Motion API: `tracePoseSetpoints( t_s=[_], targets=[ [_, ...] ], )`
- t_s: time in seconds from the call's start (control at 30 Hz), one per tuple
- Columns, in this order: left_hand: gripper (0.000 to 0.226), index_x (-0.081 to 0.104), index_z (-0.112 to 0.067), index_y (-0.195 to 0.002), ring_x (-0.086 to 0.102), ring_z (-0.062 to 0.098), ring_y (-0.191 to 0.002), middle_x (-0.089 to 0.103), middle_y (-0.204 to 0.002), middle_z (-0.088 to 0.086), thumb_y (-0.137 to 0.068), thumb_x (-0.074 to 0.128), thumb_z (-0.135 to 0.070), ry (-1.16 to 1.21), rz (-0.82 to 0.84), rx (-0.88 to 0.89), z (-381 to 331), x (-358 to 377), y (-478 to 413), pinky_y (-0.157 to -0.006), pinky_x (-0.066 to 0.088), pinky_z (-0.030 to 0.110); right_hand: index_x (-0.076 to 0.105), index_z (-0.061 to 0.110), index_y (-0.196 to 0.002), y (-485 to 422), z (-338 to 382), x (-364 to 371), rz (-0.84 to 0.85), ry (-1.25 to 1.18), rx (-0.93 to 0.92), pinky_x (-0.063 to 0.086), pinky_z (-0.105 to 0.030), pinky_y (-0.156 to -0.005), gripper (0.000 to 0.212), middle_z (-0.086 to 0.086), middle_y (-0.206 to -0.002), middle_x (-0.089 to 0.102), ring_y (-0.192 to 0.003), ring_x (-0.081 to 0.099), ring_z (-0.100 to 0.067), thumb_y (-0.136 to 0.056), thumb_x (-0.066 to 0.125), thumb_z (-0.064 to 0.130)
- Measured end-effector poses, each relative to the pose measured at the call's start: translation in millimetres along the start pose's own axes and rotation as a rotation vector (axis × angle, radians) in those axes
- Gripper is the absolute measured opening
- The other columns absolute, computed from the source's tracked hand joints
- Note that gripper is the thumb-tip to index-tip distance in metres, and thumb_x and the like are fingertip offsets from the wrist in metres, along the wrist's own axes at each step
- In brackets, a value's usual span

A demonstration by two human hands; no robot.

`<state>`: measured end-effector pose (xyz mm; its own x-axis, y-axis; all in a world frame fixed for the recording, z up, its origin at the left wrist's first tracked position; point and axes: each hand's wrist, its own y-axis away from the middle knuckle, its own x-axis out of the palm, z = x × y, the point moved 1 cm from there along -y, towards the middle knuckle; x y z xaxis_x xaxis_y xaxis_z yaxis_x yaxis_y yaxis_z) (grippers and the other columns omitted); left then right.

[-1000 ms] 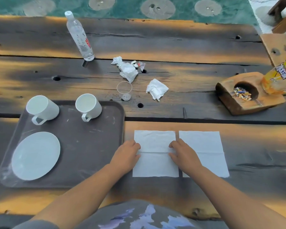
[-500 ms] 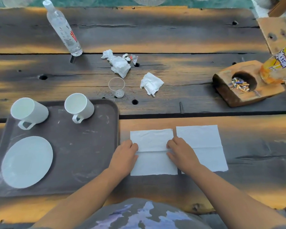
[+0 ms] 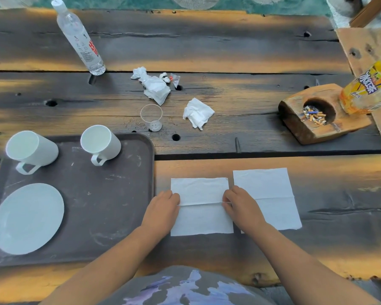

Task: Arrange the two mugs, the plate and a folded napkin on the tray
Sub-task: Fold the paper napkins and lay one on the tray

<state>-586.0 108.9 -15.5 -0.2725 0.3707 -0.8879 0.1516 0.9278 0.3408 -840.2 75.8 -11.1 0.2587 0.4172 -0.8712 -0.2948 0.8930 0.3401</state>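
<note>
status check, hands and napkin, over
Both hands, left and right, pinching napkin at its crease. Mugs, plate on tray. Nothing blocking.

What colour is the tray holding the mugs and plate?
Dark brown, with pale scuff marks; the tray shows only in the head view.

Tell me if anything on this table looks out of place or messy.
Yes. Beyond the tray, two crumpled tissues lie loose on the wooden table, next to an empty clear cup. The wooden ashtray on the right is full of cigarette butts. The mugs, plate and flat napkins look tidy.
</note>
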Motion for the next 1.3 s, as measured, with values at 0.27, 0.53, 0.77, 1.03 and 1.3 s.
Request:
tracePoseSetpoints(
  t_s=[0.27, 0.53, 0.77, 1.03, 1.3],
  targets=[
    [0.022, 0.058, -0.018, -0.121, 0.053, 0.016, -0.097, 0.056, -0.116, 0.002, -0.104, 0.044, -0.017, -0.027, -0.022, 0.024, -4, -1, 0, -0.086, 0.053, 0.028, 0.048, 0.024, -0.089, 5, 2, 0, 0.008, -0.012, 0.008, 0.037, -0.022, -0.069, 0.013, 0.004, -0.098, 0.056, -0.086, 0.050, -0.014, -0.101, 0.053, 0.025],
    [0.019, 0.064, -0.015, -0.112, 0.051, 0.016, -0.102, 0.058, -0.113, -0.001, -0.104, 0.048, -0.012, 0.064, -0.075, -0.003, -2, -9, 4, -0.091, 0.051, 0.028, 0.051, 0.026, -0.086, 7, 3, -5, 0.001, -0.102, 0.029, 0.036, -0.020, -0.067, 0.013, 0.008, -0.092, 0.053, -0.086, 0.052, -0.014, -0.098, 0.056, 0.023],
    [0.010, 0.063, -0.009, -0.100, 0.049, 0.018, -0.094, 0.053, -0.104, -0.002, -0.095, 0.056, -0.003, 0.274, -0.192, 0.039, -4, -40, 17, -0.079, 0.040, 0.026, 0.052, 0.027, -0.079, 19, 10, -29, -0.149, -0.272, 0.010, 0.044, -0.026, -0.069, 0.018, 0.008, -0.088, 0.055, -0.086, 0.051, -0.013, -0.093, 0.059, 0.016],
    [0.029, 0.052, -0.028, -0.087, 0.056, 0.005, -0.091, 0.059, -0.096, -0.009, -0.090, 0.062, -0.001, 0.533, -0.334, 0.010, -18, -71, 37, -0.078, 0.039, 0.008, 0.059, 0.025, -0.084, 46, 26, -59, -0.296, -0.530, 0.045, 0.046, -0.022, -0.084, 0.014, 0.014, -0.097, 0.067, -0.099, 0.060, -0.004, -0.091, 0.064, 0.014],
    [0.025, 0.050, -0.020, -0.081, 0.066, 0.000, -0.103, 0.076, -0.108, -0.021, -0.088, 0.056, 0.003, 0.922, -0.286, -0.074, -38, -105, 60, -0.085, 0.050, 0.030, 0.055, 0.022, -0.073, 65, 46, -92, -0.372, -0.940, 0.097, 0.047, -0.026, -0.084, 0.018, 0.015, -0.103, 0.078, -0.103, 0.067, 0.000, -0.089, 0.064, 0.019]
  ],
)
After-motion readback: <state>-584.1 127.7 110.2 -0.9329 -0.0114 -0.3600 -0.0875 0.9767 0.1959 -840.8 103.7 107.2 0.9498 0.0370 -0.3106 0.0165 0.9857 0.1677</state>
